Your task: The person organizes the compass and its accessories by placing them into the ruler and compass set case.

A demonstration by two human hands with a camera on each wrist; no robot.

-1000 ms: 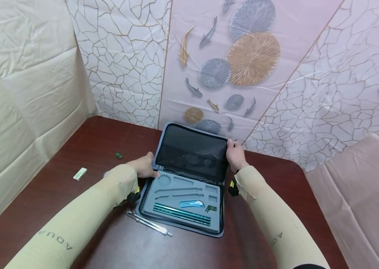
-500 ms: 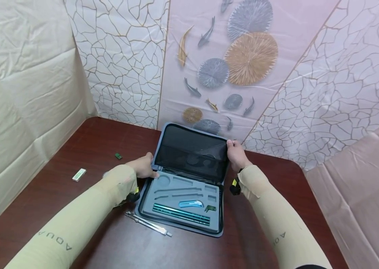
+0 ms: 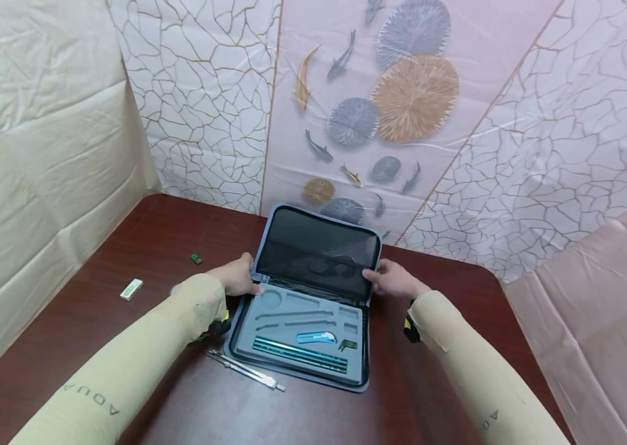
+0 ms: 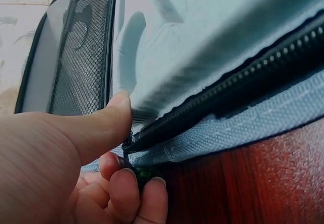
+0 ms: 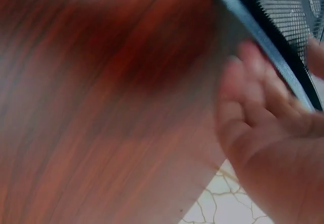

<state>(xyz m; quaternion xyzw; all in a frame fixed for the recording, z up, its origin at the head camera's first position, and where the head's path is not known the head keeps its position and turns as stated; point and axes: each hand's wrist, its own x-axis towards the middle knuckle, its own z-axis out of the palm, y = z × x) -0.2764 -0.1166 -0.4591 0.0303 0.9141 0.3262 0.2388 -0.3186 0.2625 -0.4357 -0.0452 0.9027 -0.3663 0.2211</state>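
An unzipped grey zippered case [image 3: 230, 346] lies on the table with its black-lined lid [image 3: 321, 244] raised. Its grey foam tray [image 3: 291, 327] has shaped recesses. In them lie teal pencil-like sticks [image 3: 299, 354], a blue utility knife [image 3: 316, 337] and a small dark green piece [image 3: 348, 345]. My left hand [image 3: 237, 276] pinches the case's left side by the hinge, thumb on the foam's edge, fingers curled below at the zipper [image 4: 243, 74]. My right hand [image 3: 393, 279] straddles the lid's right edge, fingers loosely extended outside it, thumb over the mesh pocket [image 5: 288, 8].
A silver drawing compass [image 3: 246, 369] lies just in front of the case. To the left are a white-and-green eraser [image 3: 131, 288] and a small green object [image 3: 196, 258]. A round item [image 3: 175, 288] is mostly hidden by my left sleeve. Patterned cloth walls enclose the table.
My right hand has let go of the lid's upper right corner and slid down along its right edge. The left hand and the case have stayed put.
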